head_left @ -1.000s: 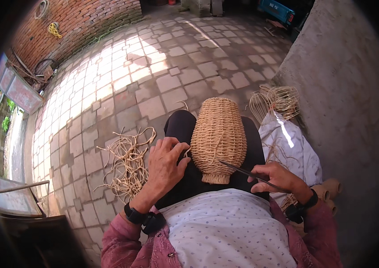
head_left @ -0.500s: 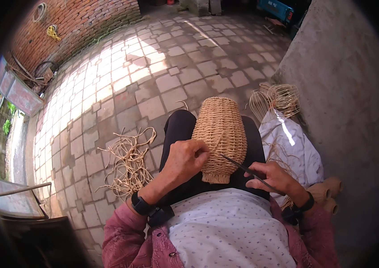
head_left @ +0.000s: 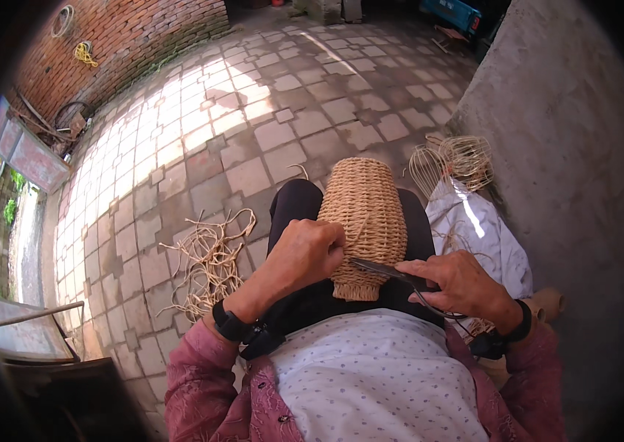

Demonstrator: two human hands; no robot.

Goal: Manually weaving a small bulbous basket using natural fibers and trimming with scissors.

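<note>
A tan woven basket (head_left: 363, 202), shaped like a vase with a narrow neck toward me, lies across my lap. My left hand (head_left: 307, 249) is closed in a pinch at the basket's left side. Whatever sits between its fingertips is too small or hidden to make out. A short loose strand (head_left: 360, 230) sticks up from the weave beside it. My right hand (head_left: 466, 286) grips dark scissors (head_left: 379, 267), their blades lying across the lower part of the basket and pointing at my left fingertips.
A tangle of cord pieces (head_left: 212, 261) lies on the paving left of my legs. At the right, wire frames (head_left: 455, 163) and a white cloth (head_left: 477, 228) lie beside a concrete wall (head_left: 569, 147). Small tan rounded pieces (head_left: 549, 302) lie near my right elbow.
The scissors have moved left and now reach in close to my left fingers, over the basket. My right hand has shifted inward and turned. My left hand has risen slightly.
</note>
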